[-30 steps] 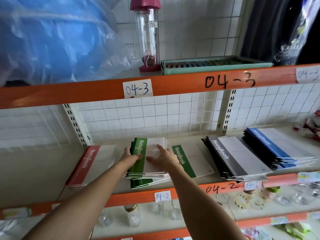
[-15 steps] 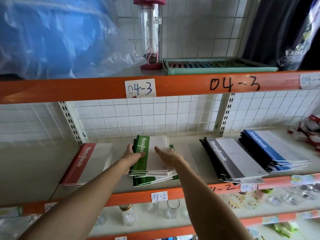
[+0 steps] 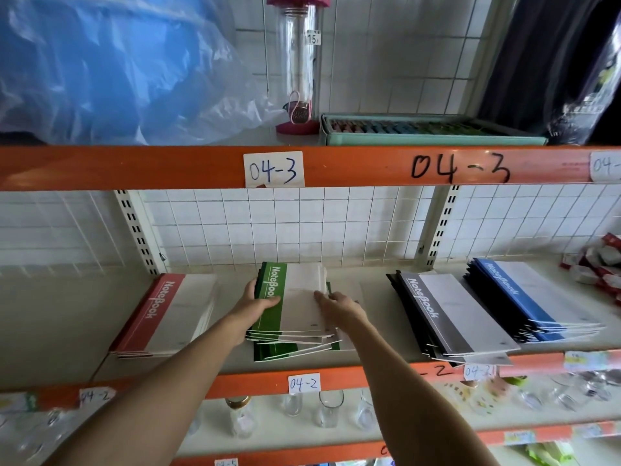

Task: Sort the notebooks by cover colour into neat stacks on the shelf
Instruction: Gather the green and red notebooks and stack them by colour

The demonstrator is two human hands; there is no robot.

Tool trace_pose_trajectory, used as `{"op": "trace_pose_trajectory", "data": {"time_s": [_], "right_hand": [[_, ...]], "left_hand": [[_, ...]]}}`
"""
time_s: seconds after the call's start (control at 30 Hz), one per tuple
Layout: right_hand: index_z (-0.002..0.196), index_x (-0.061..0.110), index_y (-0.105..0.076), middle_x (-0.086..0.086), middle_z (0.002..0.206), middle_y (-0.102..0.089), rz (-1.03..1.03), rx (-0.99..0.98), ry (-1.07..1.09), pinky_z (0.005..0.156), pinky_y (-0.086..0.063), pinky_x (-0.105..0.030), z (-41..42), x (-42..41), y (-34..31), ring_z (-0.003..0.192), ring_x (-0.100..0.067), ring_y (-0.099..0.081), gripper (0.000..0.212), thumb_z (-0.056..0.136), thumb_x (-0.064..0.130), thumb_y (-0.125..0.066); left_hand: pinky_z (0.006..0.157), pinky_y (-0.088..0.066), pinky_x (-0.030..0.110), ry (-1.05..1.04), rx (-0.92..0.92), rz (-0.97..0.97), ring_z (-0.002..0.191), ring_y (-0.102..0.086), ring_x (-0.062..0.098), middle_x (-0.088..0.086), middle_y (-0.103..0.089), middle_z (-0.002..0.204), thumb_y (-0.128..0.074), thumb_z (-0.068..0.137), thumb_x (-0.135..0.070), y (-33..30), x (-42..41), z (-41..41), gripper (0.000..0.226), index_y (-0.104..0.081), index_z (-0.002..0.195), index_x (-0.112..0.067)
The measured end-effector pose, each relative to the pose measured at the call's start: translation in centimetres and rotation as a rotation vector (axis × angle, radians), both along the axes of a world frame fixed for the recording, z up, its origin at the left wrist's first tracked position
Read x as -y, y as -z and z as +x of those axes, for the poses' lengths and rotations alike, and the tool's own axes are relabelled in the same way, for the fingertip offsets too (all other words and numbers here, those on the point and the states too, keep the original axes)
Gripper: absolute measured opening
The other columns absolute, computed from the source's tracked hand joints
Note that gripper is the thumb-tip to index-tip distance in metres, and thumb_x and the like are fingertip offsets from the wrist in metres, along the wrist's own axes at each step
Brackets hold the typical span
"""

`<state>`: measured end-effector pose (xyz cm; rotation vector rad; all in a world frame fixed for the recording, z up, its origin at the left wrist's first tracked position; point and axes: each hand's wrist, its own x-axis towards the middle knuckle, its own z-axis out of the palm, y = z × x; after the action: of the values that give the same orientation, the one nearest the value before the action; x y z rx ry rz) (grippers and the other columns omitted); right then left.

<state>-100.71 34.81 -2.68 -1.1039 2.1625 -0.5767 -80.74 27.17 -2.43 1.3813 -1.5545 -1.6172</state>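
Observation:
A stack of green notebooks (image 3: 295,304) lies in the middle of the shelf (image 3: 379,344), its lower books fanned out toward the front. My left hand (image 3: 255,306) grips the stack's left spine edge, thumb over the green band. My right hand (image 3: 339,306) rests on the right side of the top cover with fingers extended. A red stack (image 3: 168,317) lies to the left. A black stack (image 3: 450,317) and a blue stack (image 3: 524,297) lie to the right, both somewhat fanned.
The orange beam (image 3: 336,378) labelled 04-2 runs along the shelf front. Above it, the upper shelf holds a blue plastic bag (image 3: 100,62), a clear bottle (image 3: 297,62) and a teal tray (image 3: 430,129). Glass jars (image 3: 329,412) stand below. Red-white packets (image 3: 601,264) sit far right.
The loose green notebook that lay right of the stack has been pulled under or against it by my right hand. Both hands have closed in on the stack's sides.

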Motion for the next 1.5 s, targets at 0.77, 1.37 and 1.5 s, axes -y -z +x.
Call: {"op": "trace_pose_trajectory", "data": {"time_s": [0.77,1.37,1.5], "right_hand": [[0.124,0.013,-0.055,-0.009,0.119,-0.066,-0.170,0.144,0.122,0.092,-0.050,-0.035,-3.0,-0.5,0.1,0.109,-0.030,-0.062,0.053,0.092,0.054,-0.053],[0.109,0.013,-0.060,-0.011,0.103,-0.070,-0.296,0.599,-0.011,0.088,-0.057,-0.051,2.3,1.7,1.7,0.098,-0.030,-0.069,0.059,0.064,0.046,-0.081],[0.123,0.013,-0.042,-0.015,0.117,-0.062,-0.347,0.728,0.125,0.084,-0.059,-0.051,1.6,0.3,2.0,0.102,-0.031,-0.067,0.076,0.066,0.041,-0.085]], "left_hand": [[0.070,-0.052,0.033,-0.052,-0.053,0.046,0.102,-0.065,0.030,0.011,-0.056,0.136,-0.069,0.091,-0.023,0.5,0.2,-4.3,0.080,-0.019,0.154,-0.023],[0.064,-0.044,0.024,-0.084,0.075,0.006,0.079,-0.060,0.015,-0.002,-0.061,0.102,-0.064,0.094,-0.019,-0.9,1.1,1.0,0.049,-0.040,0.137,-0.017],[0.073,-0.053,0.032,-0.034,0.011,0.015,0.090,-0.065,0.022,0.005,-0.065,0.109,-0.063,0.094,-0.019,-0.4,0.1,-1.1,0.048,-0.042,0.137,-0.017]]}}
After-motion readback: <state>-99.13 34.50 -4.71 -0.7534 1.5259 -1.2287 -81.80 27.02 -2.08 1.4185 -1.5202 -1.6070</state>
